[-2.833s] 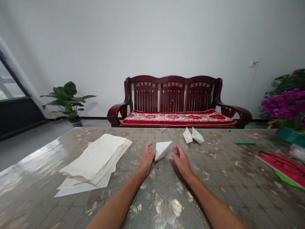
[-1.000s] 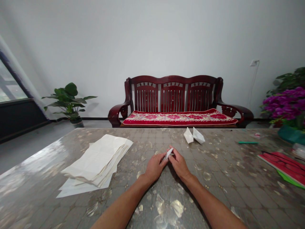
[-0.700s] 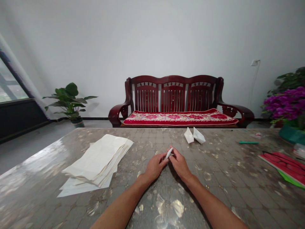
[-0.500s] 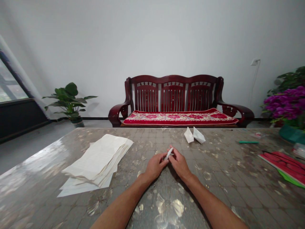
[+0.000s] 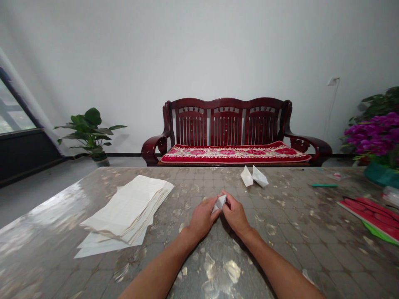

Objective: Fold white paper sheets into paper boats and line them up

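Observation:
A small piece of folded white paper (image 5: 220, 202) is held between my two hands above the middle of the table. My left hand (image 5: 203, 214) grips its left side, with the thumb toward me. On the right side, the fingers of my right hand (image 5: 233, 211) are closed on the same paper. Its upper face shows as a pale pointed shape; the fingers cover its edges. Farther back, to the right of my hands, two folded paper boats (image 5: 247, 177) (image 5: 259, 177) rest side by side on the table.
On the left of the patterned table (image 5: 174, 265) lies a stack of white paper sheets (image 5: 127, 203). At right are a green pen (image 5: 324, 185), a red book (image 5: 370, 214) with glasses on it, and purple flowers (image 5: 374, 135). A wooden bench (image 5: 226, 124) stands behind.
The folded paper has turned between my fingers: it showed a narrow edge before, and now a broader face is visible. My left hand has shifted slightly over it.

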### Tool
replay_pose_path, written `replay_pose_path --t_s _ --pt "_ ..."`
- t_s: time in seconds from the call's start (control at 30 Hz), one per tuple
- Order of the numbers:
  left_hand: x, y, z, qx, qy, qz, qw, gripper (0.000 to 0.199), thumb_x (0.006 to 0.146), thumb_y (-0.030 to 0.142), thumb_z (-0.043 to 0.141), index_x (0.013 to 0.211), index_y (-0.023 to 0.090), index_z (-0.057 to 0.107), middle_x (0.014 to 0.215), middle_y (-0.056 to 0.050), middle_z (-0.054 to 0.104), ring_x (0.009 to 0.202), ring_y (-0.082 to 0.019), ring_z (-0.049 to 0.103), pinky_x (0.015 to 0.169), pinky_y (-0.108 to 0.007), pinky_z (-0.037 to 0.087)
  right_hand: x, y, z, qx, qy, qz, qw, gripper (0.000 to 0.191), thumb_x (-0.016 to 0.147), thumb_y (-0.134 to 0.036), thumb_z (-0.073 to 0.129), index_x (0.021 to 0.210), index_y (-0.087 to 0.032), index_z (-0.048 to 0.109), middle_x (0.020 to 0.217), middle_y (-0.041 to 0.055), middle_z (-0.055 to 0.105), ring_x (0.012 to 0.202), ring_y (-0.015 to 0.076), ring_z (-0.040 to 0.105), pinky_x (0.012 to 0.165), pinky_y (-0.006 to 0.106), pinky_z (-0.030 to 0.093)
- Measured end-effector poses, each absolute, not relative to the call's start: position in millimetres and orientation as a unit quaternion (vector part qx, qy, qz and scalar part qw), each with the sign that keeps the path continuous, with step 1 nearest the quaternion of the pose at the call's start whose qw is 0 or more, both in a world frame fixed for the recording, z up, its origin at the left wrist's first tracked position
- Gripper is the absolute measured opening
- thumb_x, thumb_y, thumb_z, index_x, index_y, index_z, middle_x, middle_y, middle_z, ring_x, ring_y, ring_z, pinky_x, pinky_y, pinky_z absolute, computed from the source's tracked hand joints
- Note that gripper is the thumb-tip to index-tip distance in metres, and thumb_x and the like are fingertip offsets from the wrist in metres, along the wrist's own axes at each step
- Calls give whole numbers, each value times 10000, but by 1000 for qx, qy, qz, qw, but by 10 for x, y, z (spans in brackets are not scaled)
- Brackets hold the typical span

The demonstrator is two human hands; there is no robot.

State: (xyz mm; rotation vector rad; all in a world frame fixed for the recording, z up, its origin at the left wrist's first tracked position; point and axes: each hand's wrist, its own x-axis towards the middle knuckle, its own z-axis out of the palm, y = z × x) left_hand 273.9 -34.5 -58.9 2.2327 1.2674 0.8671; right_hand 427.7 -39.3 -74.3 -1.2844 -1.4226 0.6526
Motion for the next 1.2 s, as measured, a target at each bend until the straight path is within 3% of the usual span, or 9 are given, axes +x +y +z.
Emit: replay_pose_path --t_s 0.3,0.5,0.63,0.83,1.07,1.2 --pt "2758 -374 -519 819 473 284 155 436 869 260 554 1302 220 576 1175 -78 694 1055 -238 632 950 -349 474 4260 -397 -661 -546 -611 235 523 394 737 -227 510 1078 -214 708 1000 47 747 871 220 685 854 351 526" --pt "2797 -383 -498 821 501 271 47 407 867 170 510 1266 220 570 1144 -84 698 1058 -249 615 963 -376 435 4216 -413 -577 -547 -620 184 531 304 749 -228 505 960 -208 723 896 52 726 795 207 648 771 318 512" --pt "2834 -414 -456 821 498 277 40 376 885 223 533 1261 227 555 1165 -101 684 1066 -269 610 961 -386 420 4201 -436 -529 -546 -628 164 531 318 733 -202 491 951 -213 723 880 45 714 784 199 638 759 303 494" --pt "2810 -407 -443 827 481 277 88 440 903 251 520 1341 225 490 1268 -99 647 1129 -262 604 969 -374 440 4206 -452 -492 -571 -617 188 507 353 691 -221 513 976 -217 721 636 -13 638 578 168 569 600 264 443" --pt "2826 -419 -431 829 485 270 71 373 891 197 501 1261 217 542 1185 -99 678 1072 -272 624 935 -389 460 4191 -459 -463 -574 -617 182 507 362 706 -227 482 976 -217 723 660 -4 647 591 164 574 595 258 433" --pt "2829 -414 -465 826 484 286 47 464 851 129 507 1307 219 505 1212 -87 667 1093 -256 614 960 -384 458 4187 -469 -443 -566 -624 177 509 367 710 -216 474 994 -203 707 701 1 663 601 156 577 608 251 445"
